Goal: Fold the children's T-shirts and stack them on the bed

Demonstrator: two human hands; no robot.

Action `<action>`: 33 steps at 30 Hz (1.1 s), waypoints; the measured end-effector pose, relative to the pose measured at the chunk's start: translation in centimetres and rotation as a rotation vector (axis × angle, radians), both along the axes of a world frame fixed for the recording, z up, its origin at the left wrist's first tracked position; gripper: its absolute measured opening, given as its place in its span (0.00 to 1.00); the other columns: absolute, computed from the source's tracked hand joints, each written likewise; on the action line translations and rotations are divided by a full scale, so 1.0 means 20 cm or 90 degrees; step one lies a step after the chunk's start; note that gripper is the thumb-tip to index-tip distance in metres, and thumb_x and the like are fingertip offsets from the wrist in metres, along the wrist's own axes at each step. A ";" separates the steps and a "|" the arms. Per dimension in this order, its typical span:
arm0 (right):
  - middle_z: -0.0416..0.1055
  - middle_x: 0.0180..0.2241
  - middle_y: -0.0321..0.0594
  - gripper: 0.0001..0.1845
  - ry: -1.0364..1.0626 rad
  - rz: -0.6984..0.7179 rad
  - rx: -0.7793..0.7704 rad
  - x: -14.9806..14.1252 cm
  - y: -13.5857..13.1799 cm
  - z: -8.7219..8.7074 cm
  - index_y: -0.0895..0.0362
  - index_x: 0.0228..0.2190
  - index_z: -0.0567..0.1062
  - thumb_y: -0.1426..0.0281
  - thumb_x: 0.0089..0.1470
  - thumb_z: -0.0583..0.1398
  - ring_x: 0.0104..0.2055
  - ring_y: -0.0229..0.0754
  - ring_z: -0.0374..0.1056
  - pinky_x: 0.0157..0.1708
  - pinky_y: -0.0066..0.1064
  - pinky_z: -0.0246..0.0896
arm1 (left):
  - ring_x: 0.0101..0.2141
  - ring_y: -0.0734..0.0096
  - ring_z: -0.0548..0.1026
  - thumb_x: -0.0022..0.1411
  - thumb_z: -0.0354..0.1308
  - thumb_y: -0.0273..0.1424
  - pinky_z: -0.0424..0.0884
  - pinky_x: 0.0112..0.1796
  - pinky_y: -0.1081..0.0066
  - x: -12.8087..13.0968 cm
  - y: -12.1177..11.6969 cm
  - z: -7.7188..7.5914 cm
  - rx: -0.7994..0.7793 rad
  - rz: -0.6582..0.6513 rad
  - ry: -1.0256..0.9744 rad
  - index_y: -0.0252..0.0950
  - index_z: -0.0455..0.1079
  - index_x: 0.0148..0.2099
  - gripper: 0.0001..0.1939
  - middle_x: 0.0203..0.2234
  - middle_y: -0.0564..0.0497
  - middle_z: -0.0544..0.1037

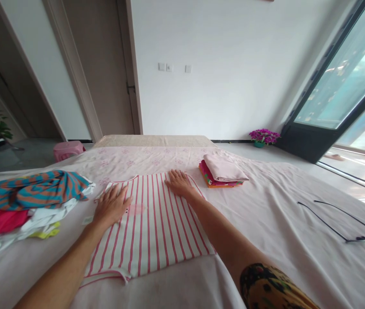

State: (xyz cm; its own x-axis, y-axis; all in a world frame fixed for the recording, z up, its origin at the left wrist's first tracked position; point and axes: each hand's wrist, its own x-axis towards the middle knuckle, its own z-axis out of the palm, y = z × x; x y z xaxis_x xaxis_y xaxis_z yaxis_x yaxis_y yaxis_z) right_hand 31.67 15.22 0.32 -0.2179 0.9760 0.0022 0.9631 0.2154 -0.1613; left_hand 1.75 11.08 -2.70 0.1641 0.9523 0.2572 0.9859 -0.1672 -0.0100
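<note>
A white sleeveless top with red stripes (156,227) lies spread flat on the pink bed sheet in front of me. Its far edge is curved at the left, and a corner of the near hem is turned up. My left hand (111,204) rests flat on the top's left side, fingers stretched out, beside a small pink print. On the far right part of the same top lies my right hand (179,182), palm down with its fingers extended. Neither hand grips the cloth.
A heap of loose clothes (37,193) lies at the left. Folded clothes (222,169) are stacked beyond my right forearm. Eyeglasses (346,227) rest on the sheet (266,206) at the right. A pink stool (69,150) and purple flowers (264,136) stand on the floor beyond.
</note>
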 end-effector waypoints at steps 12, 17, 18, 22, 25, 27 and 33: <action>0.36 0.70 0.59 0.37 -0.061 -0.197 -0.014 0.12 -0.17 0.09 0.72 0.67 0.45 0.59 0.67 0.40 0.72 0.55 0.29 0.66 0.50 0.21 | 0.67 0.49 0.51 0.69 0.37 0.46 0.48 0.63 0.50 0.02 -0.05 0.11 -0.084 -0.011 -0.050 0.37 0.58 0.67 0.31 0.67 0.40 0.58; 0.34 0.71 0.50 0.40 0.023 -0.040 -0.018 -0.17 -0.47 0.06 0.64 0.69 0.42 0.52 0.66 0.38 0.72 0.52 0.28 0.67 0.49 0.27 | 0.66 0.47 0.53 0.70 0.37 0.47 0.50 0.62 0.50 0.16 -0.25 0.12 -0.041 -0.077 -0.038 0.31 0.57 0.68 0.34 0.65 0.36 0.60; 0.34 0.71 0.49 0.41 0.039 -0.005 -0.018 -0.21 -0.54 0.05 0.63 0.69 0.41 0.50 0.66 0.38 0.72 0.52 0.29 0.67 0.50 0.28 | 0.66 0.47 0.53 0.69 0.39 0.47 0.51 0.62 0.50 0.18 -0.30 0.12 -0.038 -0.108 -0.036 0.32 0.56 0.68 0.34 0.66 0.36 0.60; 0.37 0.71 0.48 0.41 0.039 0.072 0.015 -0.22 -0.71 0.00 0.63 0.69 0.46 0.49 0.65 0.39 0.72 0.52 0.32 0.67 0.51 0.27 | 0.67 0.51 0.53 0.68 0.43 0.49 0.50 0.63 0.52 0.17 -0.46 0.07 -0.023 -0.230 -0.023 0.39 0.58 0.68 0.32 0.67 0.41 0.58; 0.38 0.71 0.48 0.40 0.006 0.046 0.039 -0.08 -0.75 -0.02 0.62 0.68 0.49 0.49 0.66 0.40 0.72 0.52 0.33 0.68 0.50 0.27 | 0.67 0.56 0.52 0.68 0.43 0.48 0.49 0.64 0.54 0.06 -0.52 0.05 -0.009 -0.283 -0.014 0.44 0.55 0.69 0.31 0.68 0.46 0.58; 0.40 0.70 0.46 0.40 -0.018 0.004 0.052 0.03 -0.77 -0.02 0.61 0.68 0.50 0.49 0.66 0.40 0.72 0.52 0.34 0.68 0.49 0.27 | 0.67 0.58 0.52 0.69 0.43 0.47 0.50 0.64 0.54 -0.02 -0.53 0.04 -0.006 -0.293 -0.008 0.46 0.54 0.70 0.30 0.68 0.48 0.57; 0.39 0.71 0.44 0.37 -0.073 -0.067 0.045 0.28 -0.83 -0.01 0.59 0.68 0.48 0.52 0.66 0.39 0.72 0.49 0.35 0.67 0.49 0.31 | 0.67 0.55 0.53 0.69 0.43 0.44 0.53 0.63 0.51 -0.17 -0.58 0.02 -0.013 -0.266 0.005 0.45 0.55 0.69 0.29 0.69 0.45 0.55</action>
